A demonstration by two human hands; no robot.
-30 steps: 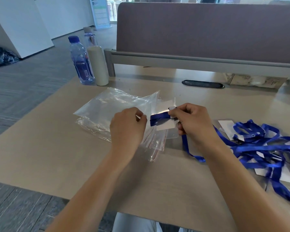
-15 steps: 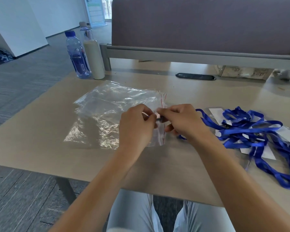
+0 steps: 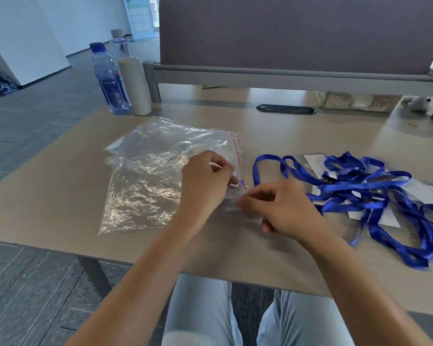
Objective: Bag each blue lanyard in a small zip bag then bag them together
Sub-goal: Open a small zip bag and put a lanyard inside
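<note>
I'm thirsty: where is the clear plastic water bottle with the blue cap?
Head view: the blue-capped clear plastic water bottle stands at the table's far left corner, beside a cream cylindrical flask.

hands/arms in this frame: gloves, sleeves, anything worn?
Both hands are bare: no gloves on the left hand or the right hand. Both forearms are bare as far up as the frame shows, with no sleeves in view. No watch, ring or wristband shows. Light grey trousers show below the table edge.
</note>
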